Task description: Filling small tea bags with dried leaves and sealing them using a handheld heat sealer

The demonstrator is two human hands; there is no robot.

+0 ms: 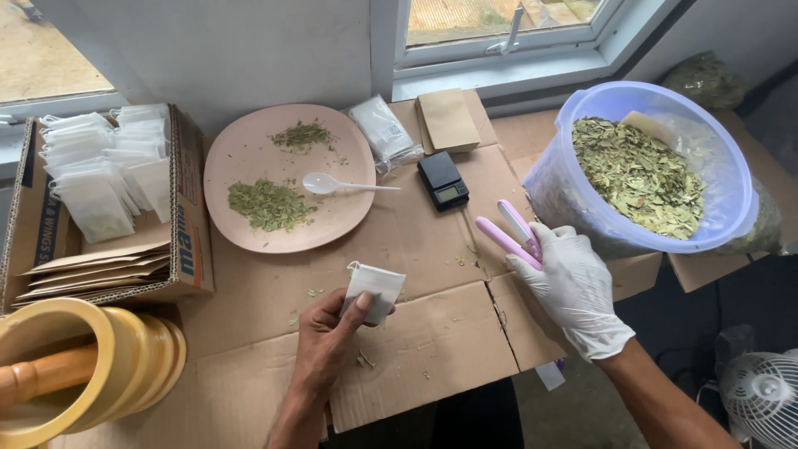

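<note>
Left hand, bare, pinches a small white sachet between thumb and fingers, just above the cardboard near centre. Right hand, gloved, is closed around a pink sealer, its two arms parted and pointing up-left towards the scale. The sachet's long axis runs roughly left to right, slightly tilted; which edge is the open mouth cannot be told. Judged good practice: hold the sachet flat and taut, present its open edge squarely between the sealer arms, and keep fingertips back. Plate with leaf piles and spoon lies behind; leaf tub at right.
</note>
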